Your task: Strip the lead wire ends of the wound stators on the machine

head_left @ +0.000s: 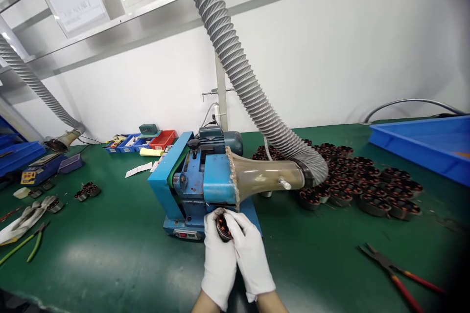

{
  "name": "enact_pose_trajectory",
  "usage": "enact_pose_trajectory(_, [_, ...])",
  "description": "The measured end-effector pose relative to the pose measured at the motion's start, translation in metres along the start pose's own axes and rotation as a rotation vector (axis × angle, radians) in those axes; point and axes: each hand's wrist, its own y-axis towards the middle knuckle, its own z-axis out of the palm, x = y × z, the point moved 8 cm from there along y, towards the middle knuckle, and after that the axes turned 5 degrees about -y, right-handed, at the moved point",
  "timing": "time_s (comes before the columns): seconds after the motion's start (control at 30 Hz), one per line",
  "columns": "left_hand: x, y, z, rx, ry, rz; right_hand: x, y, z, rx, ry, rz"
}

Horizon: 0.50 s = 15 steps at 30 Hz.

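Both of my hands wear white gloves and meet at the front of a small blue machine [191, 181]. My left hand [217, 259] and my right hand [248, 252] are closed together around a round copper-wound motor stator [222, 228], held right at the machine's front face. A clear funnel [264, 176] on a grey ribbed hose [235, 58] sits against the machine's right side, just above my hands.
Several more wound stators [363, 181] lie in a heap on the green bench at right. Red-handled pliers [398, 271] lie at lower right, a blue tray [429, 144] at far right. At left are green-handled cutters [25, 244], loose stators [86, 190], small bins [147, 141] and a second hose [36, 88].
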Motion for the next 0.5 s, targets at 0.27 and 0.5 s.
enact_pose_trajectory(0.27, [0.011, -0.050, -0.027, 0.111, -0.047, 0.128, -0.005, -0.052, -0.015, 0.034, 0.039, -0.113])
enact_pose_trajectory(0.5, [-0.039, -0.058, -0.032, 0.403, 0.326, 0.543, 0.000, -0.053, -0.024, 0.024, 0.518, 0.199])
